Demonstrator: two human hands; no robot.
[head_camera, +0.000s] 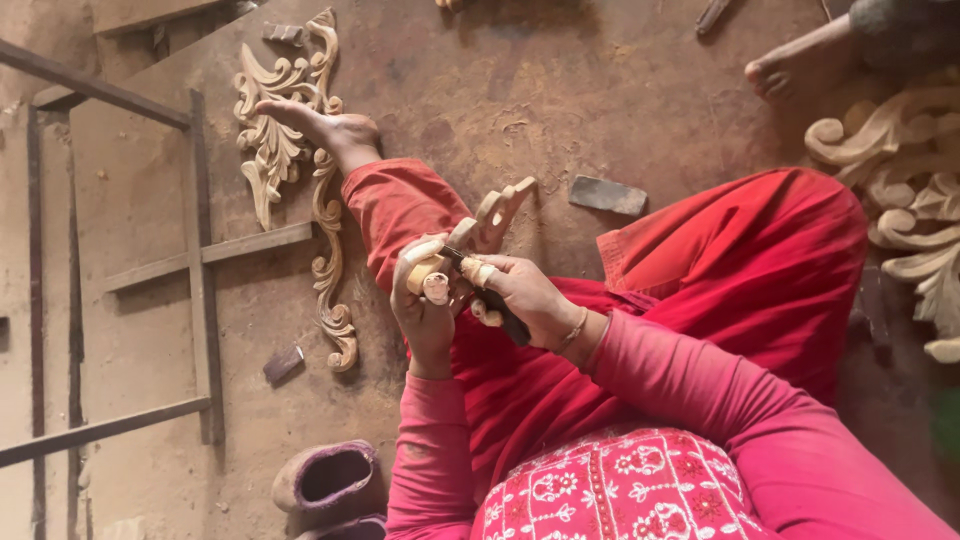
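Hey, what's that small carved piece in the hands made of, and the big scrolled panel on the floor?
The small carved piece, held in the left hand, looks like pale raw wood: matte, unvarnished, with cut facets. The scrolled panel seems the same light unfinished wood, with carved leaf curls and no paint or sheen.

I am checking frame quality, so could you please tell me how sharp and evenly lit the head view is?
In the head view, light is soft and warm, without glare; the left hand, right hand and small carved wood piece are fairly sharp; the long carved ornament on the dusty floor looks softer; the right edge is dim and blurred.
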